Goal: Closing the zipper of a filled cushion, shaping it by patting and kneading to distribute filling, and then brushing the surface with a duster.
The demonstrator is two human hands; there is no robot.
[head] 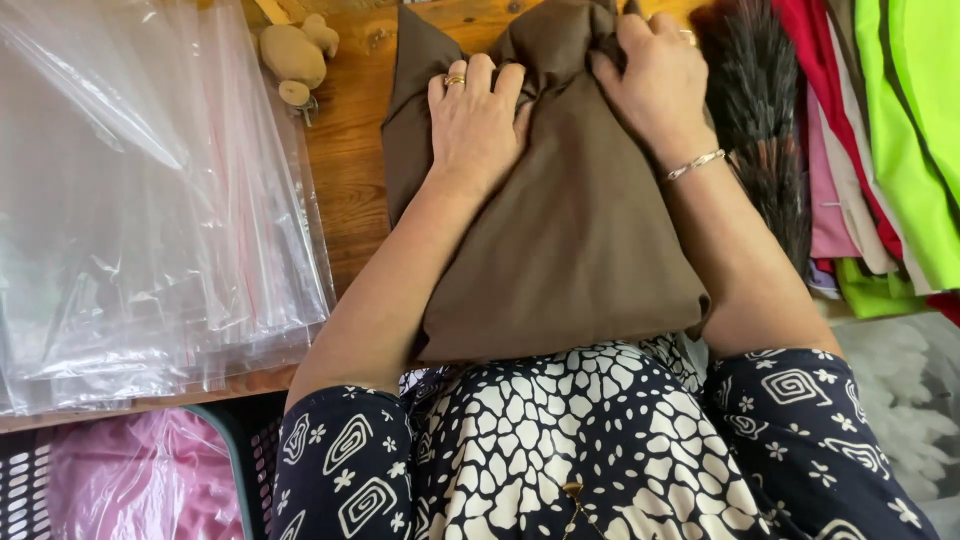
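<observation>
A folded brown cloth [570, 250] lies on the wooden table [345, 170] in front of me. My left hand [475, 125], with a ring on one finger, presses flat on the cloth's upper left part. My right hand [655, 80], with a bracelet at the wrist, grips a bunched fold of the same cloth at its far edge. The cloth's near edge reaches my patterned dark dress [560, 450].
A stack of clear plastic bags [140, 200] covers the table's left side. A small beige plush toy [295, 55] lies at the far edge. A dark bristly brush [760, 120] and bright folded garments [890, 140] sit at the right. A basket with pink plastic [130, 475] stands lower left.
</observation>
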